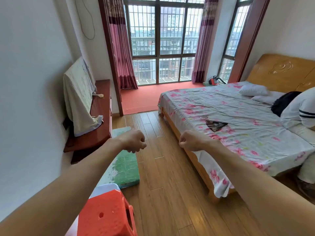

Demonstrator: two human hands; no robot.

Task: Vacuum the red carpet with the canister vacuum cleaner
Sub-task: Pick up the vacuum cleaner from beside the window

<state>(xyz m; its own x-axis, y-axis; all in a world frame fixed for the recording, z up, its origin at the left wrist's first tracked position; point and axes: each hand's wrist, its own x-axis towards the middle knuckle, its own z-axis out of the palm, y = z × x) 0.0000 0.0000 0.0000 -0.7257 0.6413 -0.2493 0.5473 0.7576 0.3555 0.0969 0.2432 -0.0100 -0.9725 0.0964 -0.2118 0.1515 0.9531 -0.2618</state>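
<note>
No writing, label, brand or number can be read anywhere, and the dark cards (pixel 216 125) lying on the bed (pixel 230 106) are too small and blurred to show any lettering.

We held both bare forearms extended forward, the left hand (pixel 133 141) and right hand (pixel 188 141) level, near each other but apart, each curled into an empty fist, knuckles facing inward.

One red carpet (pixel 141 97), one canister vacuum cleaner (pixel 215 80), one bed (pixel 230 113), two curtains (pixel 120 53) (pixel 202 48), one orange stool (pixel 109 215), one green mat (pixel 126 167), one wooden cabinet (pixel 102 106), one cloth-draped screen (pixel 78 96), two clenched grips (pixel 134 141) (pixel 189 141)
</note>
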